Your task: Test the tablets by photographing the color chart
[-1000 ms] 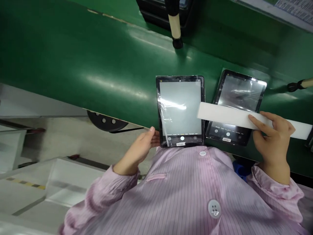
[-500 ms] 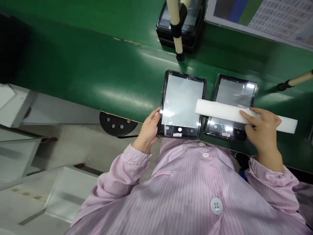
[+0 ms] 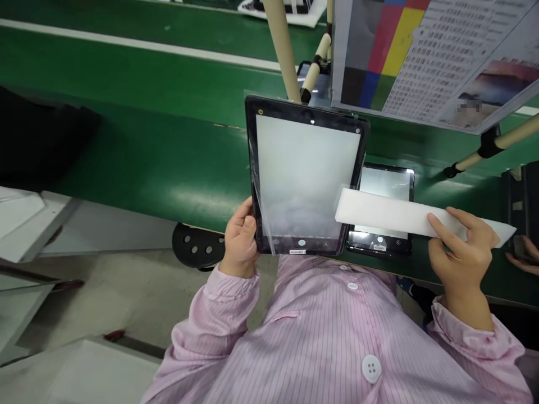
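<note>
My left hand (image 3: 241, 238) grips the lower left edge of a tablet (image 3: 306, 179), thumb at its side and the other fingers mostly hidden behind. The tablet is tilted up above the bench, its screen pale grey with a camera display. My right hand (image 3: 463, 247) is closed around a long white foam strip (image 3: 381, 213), index finger stretched along it. The strip's left end overlaps the tablet's right edge; whether they touch I cannot tell. Beneath the strip, a second tablet (image 3: 379, 245) with a lit screen lies on the green bench.
A board with a printed colour test chart (image 3: 379, 62) stands behind on cream pipes (image 3: 283, 45). At the right edge, another person's hand (image 3: 526, 255) is beside a dark case (image 3: 522, 196). A black stool (image 3: 197, 247) sits under the bench edge; a dark object (image 3: 42, 140) lies left.
My left hand has raised and tilted the tablet up off the bench toward the chart. The foam strip stays in my right hand. The view has shifted to show more of the chart.
</note>
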### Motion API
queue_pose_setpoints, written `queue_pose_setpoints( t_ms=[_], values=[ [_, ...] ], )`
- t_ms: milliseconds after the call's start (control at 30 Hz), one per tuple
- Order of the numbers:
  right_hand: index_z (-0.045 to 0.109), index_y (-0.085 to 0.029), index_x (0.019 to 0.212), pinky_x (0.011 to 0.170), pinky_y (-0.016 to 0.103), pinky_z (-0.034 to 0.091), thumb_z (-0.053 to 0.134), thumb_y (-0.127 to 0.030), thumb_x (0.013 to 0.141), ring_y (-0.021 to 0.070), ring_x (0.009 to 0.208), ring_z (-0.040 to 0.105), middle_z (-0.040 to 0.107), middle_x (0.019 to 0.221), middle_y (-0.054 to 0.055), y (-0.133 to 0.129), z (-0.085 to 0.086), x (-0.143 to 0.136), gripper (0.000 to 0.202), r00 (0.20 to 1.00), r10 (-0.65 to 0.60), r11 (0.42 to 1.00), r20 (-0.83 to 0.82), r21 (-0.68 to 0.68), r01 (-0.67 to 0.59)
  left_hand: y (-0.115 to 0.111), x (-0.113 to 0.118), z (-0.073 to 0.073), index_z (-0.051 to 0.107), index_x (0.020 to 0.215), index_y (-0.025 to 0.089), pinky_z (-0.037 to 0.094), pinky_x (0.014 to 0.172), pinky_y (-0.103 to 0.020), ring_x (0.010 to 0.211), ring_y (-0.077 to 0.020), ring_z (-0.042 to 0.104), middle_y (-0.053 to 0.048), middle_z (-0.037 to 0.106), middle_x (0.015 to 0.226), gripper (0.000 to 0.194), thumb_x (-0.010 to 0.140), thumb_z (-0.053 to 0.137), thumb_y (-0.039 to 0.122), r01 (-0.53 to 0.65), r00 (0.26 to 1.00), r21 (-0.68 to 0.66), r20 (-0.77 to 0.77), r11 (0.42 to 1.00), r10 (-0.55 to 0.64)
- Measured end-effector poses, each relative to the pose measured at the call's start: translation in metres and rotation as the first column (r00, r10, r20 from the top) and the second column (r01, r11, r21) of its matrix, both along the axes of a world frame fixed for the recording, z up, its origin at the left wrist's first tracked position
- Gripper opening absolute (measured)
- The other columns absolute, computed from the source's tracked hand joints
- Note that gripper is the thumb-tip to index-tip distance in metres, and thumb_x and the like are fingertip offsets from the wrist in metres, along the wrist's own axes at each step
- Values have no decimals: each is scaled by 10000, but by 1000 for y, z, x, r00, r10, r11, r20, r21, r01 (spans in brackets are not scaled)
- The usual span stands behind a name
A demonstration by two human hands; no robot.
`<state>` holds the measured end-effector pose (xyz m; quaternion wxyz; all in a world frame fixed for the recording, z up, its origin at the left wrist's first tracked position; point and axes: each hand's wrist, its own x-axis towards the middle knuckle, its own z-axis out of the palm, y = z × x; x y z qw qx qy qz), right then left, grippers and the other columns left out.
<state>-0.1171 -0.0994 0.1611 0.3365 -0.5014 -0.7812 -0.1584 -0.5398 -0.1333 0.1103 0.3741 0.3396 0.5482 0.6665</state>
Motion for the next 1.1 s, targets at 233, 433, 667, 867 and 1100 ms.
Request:
queue_pose_setpoints(
  t_ms=[233,433,667,867,1100],
  values=[
    [527,-639,1491,999,568,536,699,-41,814,353,1191,743,718,1371,16,-7,13,1,919,999,-24,999,26,28,24,-2,-1,3,774,1253,344,629,949,-455,1184,-327,752,-28,795,1291,561,859,733,741,48,998,26,-46,999,-46],
    [657,-549,1414,980,564,541,693,-24,784,358,1166,753,739,1353,34,-5,12,3,821,1000,2,997,7,81,-2,-2,-4,1,798,1213,303,652,895,-404,1107,-302,772,-43,814,1217,596,804,799,736,24,1000,66,-10,997,-24],
    [814,-328,1121,979,548,537,680,-33,791,354,1149,757,758,1310,76,-2,11,0,462,1000,4,997,18,81,-5,1,-2,-2,807,1182,275,656,839,-318,970,-226,786,-55,815,1132,563,800,839,686,26,999,118,37,993,-31],
    [829,-330,1142,987,527,527,676,-85,812,333,1138,761,767,1298,72,4,9,2,439,999,-27,999,20,22,26,7,1,-3,780,1187,253,648,913,-375,993,-233,779,-28,812,1125,602,835,777,741,43,999,109,-4,993,-42],
    [820,-335,1156,972,544,514,690,-86,808,346,1121,759,767,1310,82,7,8,5,448,999,-25,999,24,24,25,14,5,-3,789,1180,287,641,948,-412,1070,-289,773,-75,796,1150,590,821,771,754,34,999,71,10,997,-35]
  ],
)
